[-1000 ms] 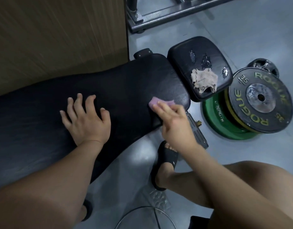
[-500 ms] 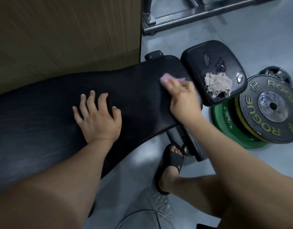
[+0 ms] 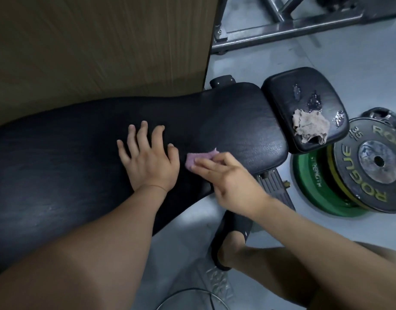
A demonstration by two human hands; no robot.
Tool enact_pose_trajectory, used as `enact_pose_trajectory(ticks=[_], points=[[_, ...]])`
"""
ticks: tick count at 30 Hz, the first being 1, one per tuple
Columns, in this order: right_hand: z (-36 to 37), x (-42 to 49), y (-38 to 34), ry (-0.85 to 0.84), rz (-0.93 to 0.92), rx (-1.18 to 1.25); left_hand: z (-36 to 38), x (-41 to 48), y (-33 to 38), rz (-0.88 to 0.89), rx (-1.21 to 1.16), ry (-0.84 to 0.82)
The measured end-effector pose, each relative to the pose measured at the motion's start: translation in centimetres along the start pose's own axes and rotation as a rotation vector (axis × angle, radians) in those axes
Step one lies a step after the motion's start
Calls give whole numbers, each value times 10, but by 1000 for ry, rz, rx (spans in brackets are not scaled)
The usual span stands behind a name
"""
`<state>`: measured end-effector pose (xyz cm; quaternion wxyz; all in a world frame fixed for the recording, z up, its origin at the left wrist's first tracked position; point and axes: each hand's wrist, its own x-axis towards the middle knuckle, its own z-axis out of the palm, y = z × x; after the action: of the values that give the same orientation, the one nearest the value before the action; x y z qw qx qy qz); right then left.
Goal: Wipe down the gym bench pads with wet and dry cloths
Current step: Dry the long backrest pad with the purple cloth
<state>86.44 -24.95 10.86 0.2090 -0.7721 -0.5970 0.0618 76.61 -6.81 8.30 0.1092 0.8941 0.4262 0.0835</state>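
On the long pad [image 3: 80, 164], toward 3 o'clock | pink cloth [image 3: 199, 158]: looks soft, light, likely damp; bunch its middle | right hand [image 3: 232, 182] presses it, fingers straight | left hand [image 3: 150, 162] splayed flat at its 9 o'clock

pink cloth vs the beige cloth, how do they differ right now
The pink cloth is pressed under the right hand on the long back pad; the beige cloth lies untouched on the small seat pad. The pink cloth is flattened and partly covered; the beige cloth is crumpled and fully in view. Both rest on black bench padding.
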Motion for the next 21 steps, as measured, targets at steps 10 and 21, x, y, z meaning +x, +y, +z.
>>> enact_pose_trajectory(ticks=[10, 21], points=[[11, 78, 27, 156, 426, -113, -14, 1, -4, 12, -47, -143], [6, 9, -43, -67, -42, -44, -83, -14, -80, 67, -251, -331]])
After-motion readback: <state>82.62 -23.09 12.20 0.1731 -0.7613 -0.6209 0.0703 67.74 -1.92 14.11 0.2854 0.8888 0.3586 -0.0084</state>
